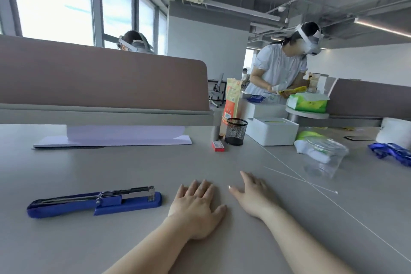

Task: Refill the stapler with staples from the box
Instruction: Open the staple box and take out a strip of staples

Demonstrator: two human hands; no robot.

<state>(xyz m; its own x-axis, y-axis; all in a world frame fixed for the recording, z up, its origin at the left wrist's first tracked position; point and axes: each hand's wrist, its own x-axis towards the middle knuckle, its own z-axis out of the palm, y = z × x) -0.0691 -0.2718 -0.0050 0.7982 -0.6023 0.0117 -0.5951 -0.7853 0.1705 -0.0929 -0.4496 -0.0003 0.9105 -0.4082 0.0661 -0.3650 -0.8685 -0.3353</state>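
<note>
Both hands, left hand (195, 207) and right hand (253, 196), rest flat on the grey tabletop (133, 167) with fingers spread and empty, blue metal stapler (93, 201) lying open to their left, small red staple box (218, 146) farther back, seemingly ready to begin

Bright daylight floods in through the windows (66, 0) above and behind the brown desk divider (100, 78), where the panes are blown out to near white. The grey desk (133, 167) in front of the divider is evenly lit with only faint, soft shadows, and a ceiling strip light (382, 27) far to the right of the divider glows as a thin line. The wide lens bows the divider's top edge and the ceiling beams above it, and the picture is slightly soft throughout, more so far behind the divider.
</note>
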